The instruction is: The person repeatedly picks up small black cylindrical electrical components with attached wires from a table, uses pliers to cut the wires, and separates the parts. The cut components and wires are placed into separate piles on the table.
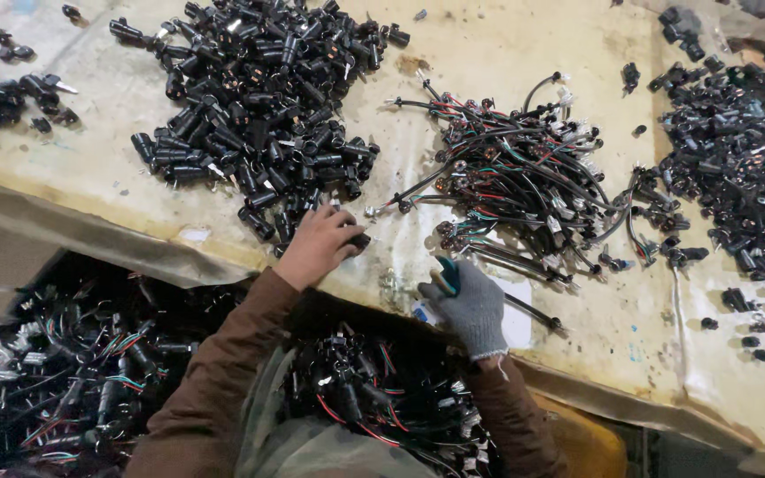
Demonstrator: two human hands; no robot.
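My bare left hand (319,242) rests at the near edge of a large heap of black cylindrical parts (258,115), fingers closed on one black part (358,239). My right hand (471,305), in a grey knit glove, grips a tool with a teal handle (446,274) and lies beside a tangle of black cables with red, green and white wires (524,177). One black cable (533,312) runs out from under the gloved hand to the right. Both sleeves are brown.
A stained yellowish worktable (489,62) carries everything. Another heap of black parts (737,150) lies at the right, a smaller cluster (2,93) at the far left. Below the table edge, bins of wired parts (73,363) sit by my lap, with a yellow container (586,443).
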